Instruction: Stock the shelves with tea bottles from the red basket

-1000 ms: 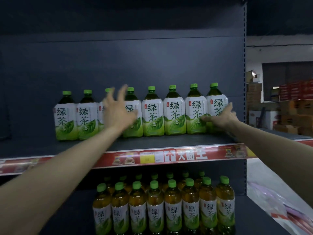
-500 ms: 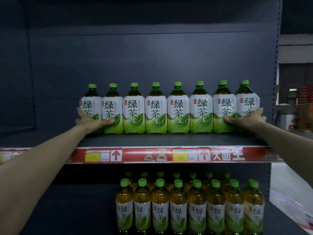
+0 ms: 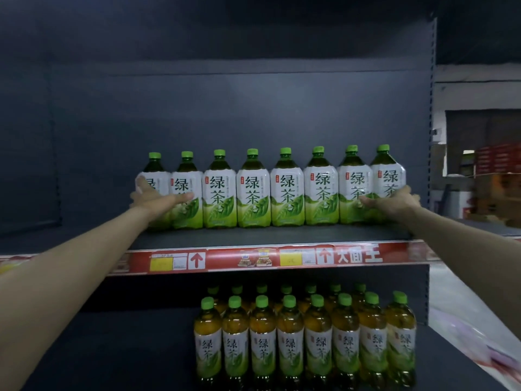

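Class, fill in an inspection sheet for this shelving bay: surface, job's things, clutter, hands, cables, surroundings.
Surface: dark upper shelf, red price strip along its front.
Job's things: eight large tea bottles upright in one row; red basket not seen.
Clutter: nothing seen.
Hands: left hand flat against the row's left end; right hand against its right end.
Cables: nothing seen.
Surroundings: smaller tea bottles on the lower shelf; stacked boxes far right.

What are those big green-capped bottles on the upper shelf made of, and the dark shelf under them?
The large green-capped tea bottles look like clear plastic: dark tea shows through the shoulders; their white-and-green labels are glossy film. The dark grey shelf board is probably painted metal, matt: a flat, even surface without grain or shine.
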